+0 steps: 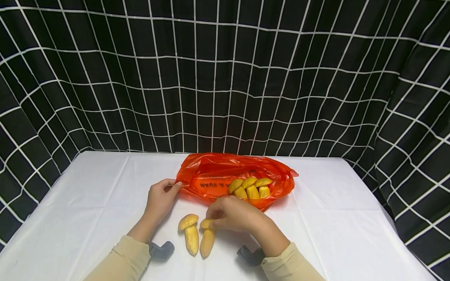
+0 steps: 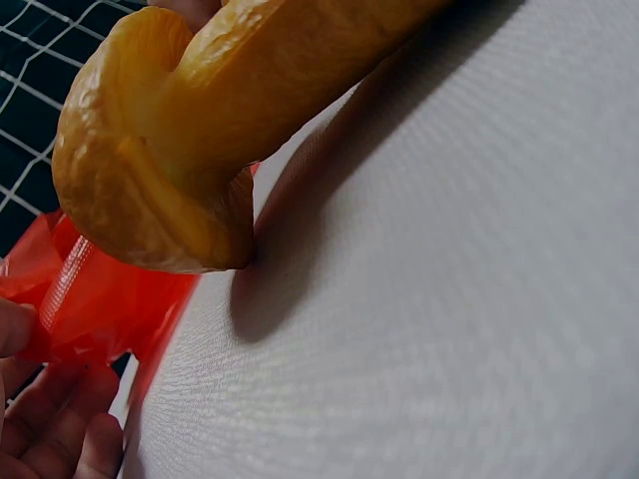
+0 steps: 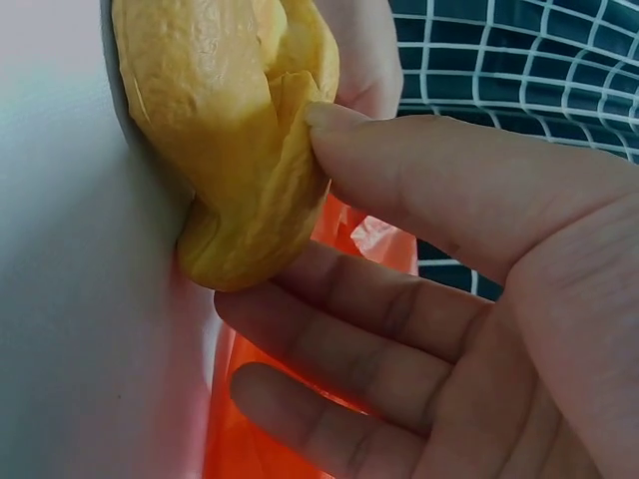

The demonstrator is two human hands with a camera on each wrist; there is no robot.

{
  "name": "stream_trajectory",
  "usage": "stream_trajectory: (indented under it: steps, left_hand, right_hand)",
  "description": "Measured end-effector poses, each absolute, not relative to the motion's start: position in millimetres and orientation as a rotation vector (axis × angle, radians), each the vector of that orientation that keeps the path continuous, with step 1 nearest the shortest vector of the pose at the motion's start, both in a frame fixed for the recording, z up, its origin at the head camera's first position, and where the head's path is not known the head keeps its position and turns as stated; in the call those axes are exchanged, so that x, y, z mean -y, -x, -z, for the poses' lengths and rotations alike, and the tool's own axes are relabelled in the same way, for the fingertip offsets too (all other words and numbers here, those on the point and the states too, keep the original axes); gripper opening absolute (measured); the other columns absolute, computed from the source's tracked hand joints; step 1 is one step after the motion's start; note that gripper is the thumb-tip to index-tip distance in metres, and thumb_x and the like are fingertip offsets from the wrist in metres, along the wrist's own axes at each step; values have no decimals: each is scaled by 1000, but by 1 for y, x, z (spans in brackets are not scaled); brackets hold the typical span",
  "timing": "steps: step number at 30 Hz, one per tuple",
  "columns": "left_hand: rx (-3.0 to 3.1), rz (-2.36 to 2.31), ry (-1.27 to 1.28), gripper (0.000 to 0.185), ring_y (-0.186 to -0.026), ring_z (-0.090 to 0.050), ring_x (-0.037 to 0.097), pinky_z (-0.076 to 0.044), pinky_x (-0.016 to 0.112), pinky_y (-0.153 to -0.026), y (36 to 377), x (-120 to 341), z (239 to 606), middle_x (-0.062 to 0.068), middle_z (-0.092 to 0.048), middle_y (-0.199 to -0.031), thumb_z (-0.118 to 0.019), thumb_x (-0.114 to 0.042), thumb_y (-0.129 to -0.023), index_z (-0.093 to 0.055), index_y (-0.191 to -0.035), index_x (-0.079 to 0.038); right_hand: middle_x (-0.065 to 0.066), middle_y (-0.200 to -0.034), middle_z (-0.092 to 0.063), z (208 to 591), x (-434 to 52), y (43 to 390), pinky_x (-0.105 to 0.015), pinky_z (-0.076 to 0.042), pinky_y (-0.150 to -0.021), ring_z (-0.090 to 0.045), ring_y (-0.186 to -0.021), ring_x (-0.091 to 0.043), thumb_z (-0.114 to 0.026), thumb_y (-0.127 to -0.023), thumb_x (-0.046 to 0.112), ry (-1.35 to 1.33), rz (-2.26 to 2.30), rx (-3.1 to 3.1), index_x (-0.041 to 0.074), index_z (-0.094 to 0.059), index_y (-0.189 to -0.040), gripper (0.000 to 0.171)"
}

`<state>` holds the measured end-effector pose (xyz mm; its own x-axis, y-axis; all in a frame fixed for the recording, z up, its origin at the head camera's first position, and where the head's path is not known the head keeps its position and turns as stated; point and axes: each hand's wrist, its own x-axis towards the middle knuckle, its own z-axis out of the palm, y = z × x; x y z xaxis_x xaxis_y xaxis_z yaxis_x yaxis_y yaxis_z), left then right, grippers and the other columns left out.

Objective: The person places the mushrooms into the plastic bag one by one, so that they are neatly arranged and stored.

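A red plastic bag (image 1: 214, 191) lies on its side with its mouth spread toward me, and three yellow toy mushrooms (image 1: 252, 191) lie in its right part. My left hand (image 1: 161, 201) pinches the bag's left rim between thumb and fingers. Two more mushrooms lie on the cloth in front of the bag. The left one (image 1: 191, 238) is untouched. My right hand (image 1: 233, 214) has thumb and fingers at the cap of the right mushroom (image 1: 207, 242), gripping it. In the right wrist view the thumb presses one side of that mushroom (image 3: 215, 110), with fingertips at the cap's other edge.
A white cloth (image 1: 334, 234) covers the table. Black curtains (image 1: 218, 78) with a white grid stand behind and at both sides. A grey wrist-camera mount sits by each wrist, the left one (image 1: 162, 250) near the left mushroom's stem.
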<state>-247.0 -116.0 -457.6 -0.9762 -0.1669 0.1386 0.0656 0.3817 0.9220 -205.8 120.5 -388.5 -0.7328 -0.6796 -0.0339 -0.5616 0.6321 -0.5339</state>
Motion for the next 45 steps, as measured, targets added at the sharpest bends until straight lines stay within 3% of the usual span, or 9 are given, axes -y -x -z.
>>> stream_trajectory:
  steps: [9,14,26,31,39,45]
  left_hand:
    - [2438,1637,-95,25,-91,-62,22,-53,33,-88,248,116,457,10,-73,-97,-66,-27,-94,-73,-102,-4]
    - [2437,1635,-95,26,-92,-62,23,-54,35,-89,248,116,457,10,-72,-97,-66,-27,-94,-73,-102,-4]
    - [2429,1630,-97,25,-93,-62,24,-53,38,-92,247,116,458,11,-72,-97,-66,-26,-94,-73,-102,-3]
    - [2431,1629,-94,25,-92,-62,23,-54,35,-90,247,115,458,11,-73,-97,-66,-26,-94,-73,-102,-3]
    - [2428,1630,-90,24,-90,-62,22,-49,17,-79,247,115,459,10,-73,-95,-66,-26,-94,-73,-100,-3]
    - [2433,1625,-89,25,-90,-62,22,-52,24,-83,248,115,459,10,-73,-96,-66,-26,-94,-73,-101,-4]
  right_hand:
    - [15,-81,-62,388,-121,205,-23,-51,-81,-61,-82,-5,-77,-84,18,1029,761,-2603,24,-66,-80,13]
    - [13,-86,-65,388,-123,206,-23,-52,-80,-63,-84,-7,-77,-82,16,1009,762,-2594,22,-69,-85,10]
    - [12,-91,-68,390,-123,209,-23,-53,-78,-63,-82,-4,-80,-78,14,938,779,-2560,19,-71,-98,22]
    - [8,-96,-70,390,-123,209,-23,-53,-79,-63,-83,-5,-80,-77,17,899,749,-2574,13,-74,-108,31]
    - [9,-95,-71,390,-123,207,-23,-53,-79,-64,-84,-4,-81,-76,17,896,742,-2569,15,-76,-106,30]
    - [11,-92,-72,390,-124,207,-24,-53,-79,-64,-83,-2,-80,-78,18,898,736,-2559,17,-75,-107,30]
